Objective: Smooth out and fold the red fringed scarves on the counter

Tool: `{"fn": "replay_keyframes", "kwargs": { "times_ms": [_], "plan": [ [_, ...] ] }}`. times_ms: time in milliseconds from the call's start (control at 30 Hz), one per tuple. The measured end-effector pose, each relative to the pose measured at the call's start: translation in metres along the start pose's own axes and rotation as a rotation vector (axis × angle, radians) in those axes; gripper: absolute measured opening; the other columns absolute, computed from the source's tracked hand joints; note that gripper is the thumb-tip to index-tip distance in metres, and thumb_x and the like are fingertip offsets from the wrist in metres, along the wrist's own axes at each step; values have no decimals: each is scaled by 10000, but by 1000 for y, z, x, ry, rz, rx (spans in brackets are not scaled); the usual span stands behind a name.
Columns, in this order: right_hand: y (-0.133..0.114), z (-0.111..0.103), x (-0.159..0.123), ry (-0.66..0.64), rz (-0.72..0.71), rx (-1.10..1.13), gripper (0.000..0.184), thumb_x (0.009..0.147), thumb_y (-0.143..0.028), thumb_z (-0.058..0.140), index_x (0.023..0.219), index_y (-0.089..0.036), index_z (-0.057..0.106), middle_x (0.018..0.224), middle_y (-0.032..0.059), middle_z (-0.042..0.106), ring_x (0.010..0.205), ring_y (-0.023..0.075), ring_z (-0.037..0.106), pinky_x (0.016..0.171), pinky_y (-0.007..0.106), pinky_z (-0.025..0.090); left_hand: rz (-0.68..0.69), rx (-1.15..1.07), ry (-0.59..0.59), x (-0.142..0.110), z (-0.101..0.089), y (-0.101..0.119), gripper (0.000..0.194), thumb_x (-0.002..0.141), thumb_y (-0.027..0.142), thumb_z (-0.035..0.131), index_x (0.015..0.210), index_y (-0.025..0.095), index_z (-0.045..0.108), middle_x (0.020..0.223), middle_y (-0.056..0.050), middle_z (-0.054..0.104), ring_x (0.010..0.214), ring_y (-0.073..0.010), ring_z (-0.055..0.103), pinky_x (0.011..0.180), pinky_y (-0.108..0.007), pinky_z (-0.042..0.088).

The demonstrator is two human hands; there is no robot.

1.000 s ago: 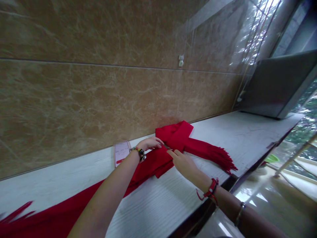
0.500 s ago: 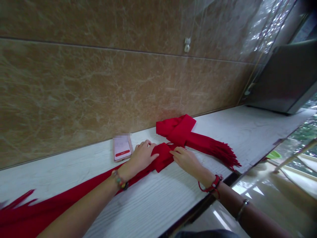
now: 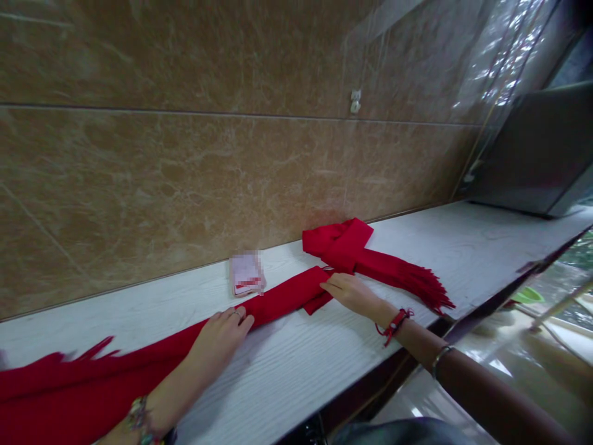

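Observation:
A long red scarf (image 3: 282,296) runs diagonally along the white counter, fringed and spread wide at the lower left. My left hand (image 3: 222,334) is closed on its near edge partway along, fingers on top and the thumb beside them. At the narrow folded end, my right hand (image 3: 349,293) pinches the cloth between thumb and fingers. A flap of red cloth sticks out under that end. Just behind my right hand lies another red fringed piece (image 3: 340,250), folded over itself in a loop, its fringe pointing right. Whether the two pieces join is hidden.
A phone (image 3: 246,275) lies behind the scarf, near the brown tiled wall (image 3: 185,179). A large dark grey box-shaped object (image 3: 532,148) stands at the counter's far right. The white counter (image 3: 278,364) ends at a dark front edge. A green basin (image 3: 528,295) is beyond it.
My left hand has slid left and toward me along the scarf, and the cloth between my hands now lies straighter and longer. My right hand stays at the folded end. The view has shifted slightly.

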State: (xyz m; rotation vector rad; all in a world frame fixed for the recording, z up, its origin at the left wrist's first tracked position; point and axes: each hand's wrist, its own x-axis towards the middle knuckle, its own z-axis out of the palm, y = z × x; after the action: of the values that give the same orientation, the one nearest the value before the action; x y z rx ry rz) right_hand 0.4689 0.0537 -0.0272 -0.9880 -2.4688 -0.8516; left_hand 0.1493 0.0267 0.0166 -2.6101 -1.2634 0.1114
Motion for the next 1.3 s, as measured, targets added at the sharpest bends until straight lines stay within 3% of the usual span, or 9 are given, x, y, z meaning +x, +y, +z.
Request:
{"fn": "replay_keyframes", "kwargs": {
  "times_ms": [100,267,400,533,767,933,1033,1233,1300],
  "plan": [
    [1,-2,-4,69,0,2,247,883,-101,381,959,-107,617,793,84,630,731,169,561,662,293,470,11,19,33,-11,1,-7,409,756,-48,347,1009,156,594,1055,-122,595,1002,-240,538,825,-376,451],
    [-3,-5,-6,19,-57,38,242,873,-85,392,912,-121,628,811,82,635,719,163,568,638,280,476,75,-60,-27,-22,18,-3,488,716,-85,341,1069,157,574,1110,-114,580,1046,-223,527,859,-351,454],
    [-4,-5,-5,50,13,39,247,878,-98,387,893,-115,634,820,87,639,730,166,576,658,283,483,-28,-42,-2,-22,24,0,463,744,-64,350,1108,132,557,1121,-144,566,1031,-243,537,845,-377,461],
    [-3,-4,-4,40,28,35,265,886,-105,374,869,-119,639,802,86,639,718,159,578,660,274,486,-61,39,-19,-21,16,-5,479,719,-89,357,1087,135,567,1075,-140,591,979,-240,567,823,-380,472],
    [5,-10,5,97,89,-8,247,885,-113,386,902,-90,632,807,97,633,739,170,566,671,276,483,-47,130,144,-9,-11,-28,318,766,-29,369,914,153,584,889,-80,590,845,-191,552,701,-289,484],
    [6,-12,-7,-24,-44,30,259,878,-95,378,857,-121,635,777,78,635,689,161,574,619,274,481,152,67,156,-25,25,-16,405,704,-87,388,956,161,586,968,-88,592,919,-203,545,747,-304,481],
    [6,-12,-11,-15,-23,30,267,878,-86,364,862,-112,629,828,92,644,721,169,583,643,285,486,165,-8,207,-30,34,-14,404,708,-77,390,964,167,585,944,-82,586,896,-202,547,725,-304,485],
    [8,-15,-12,23,30,40,246,886,-120,375,884,-105,620,861,102,644,776,176,585,706,293,483,49,-188,289,-31,11,-17,421,673,-52,379,946,188,591,933,-49,571,884,-167,543,759,-274,482],
    [6,-13,-16,-20,29,52,251,884,-114,369,877,-114,620,856,99,643,765,175,586,682,292,484,66,-202,232,-34,11,-10,443,658,-38,399,990,193,580,968,-49,571,894,-166,550,764,-272,487]
  ]
}}
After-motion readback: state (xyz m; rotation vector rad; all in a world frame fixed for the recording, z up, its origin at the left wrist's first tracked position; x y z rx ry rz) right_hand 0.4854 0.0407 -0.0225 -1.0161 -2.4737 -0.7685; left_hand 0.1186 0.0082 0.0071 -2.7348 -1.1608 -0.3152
